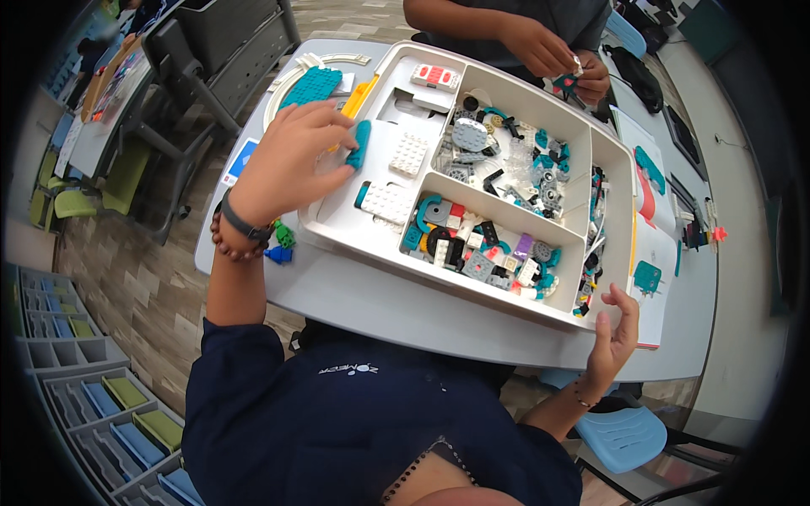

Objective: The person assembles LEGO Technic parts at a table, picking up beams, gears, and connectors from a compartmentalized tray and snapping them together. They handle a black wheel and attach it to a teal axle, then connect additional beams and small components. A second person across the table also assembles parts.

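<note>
A white sorting tray (498,293) of plastic building bricks lies slanted across the table in front of me. At its left end, my left hand (297,156) has its thumb and fingertips on a narrow teal building plate (360,145); the far sides of the fingers are hidden. White studded plates (409,154) lie just right of it, with a red-and-white brick block (435,78) farther back. My right hand (616,337) is raised beside the tray's near right corner, fingers apart and holding nothing.
Mixed loose bricks fill the tray's compartments. Behind my left hand are a larger teal plate (312,87) and white curved tracks (342,59). Green and blue small figures (281,244) stand by my left wrist. An open booklet (654,278) lies right. Across the table, another person's hands (561,63) hold small bricks.
</note>
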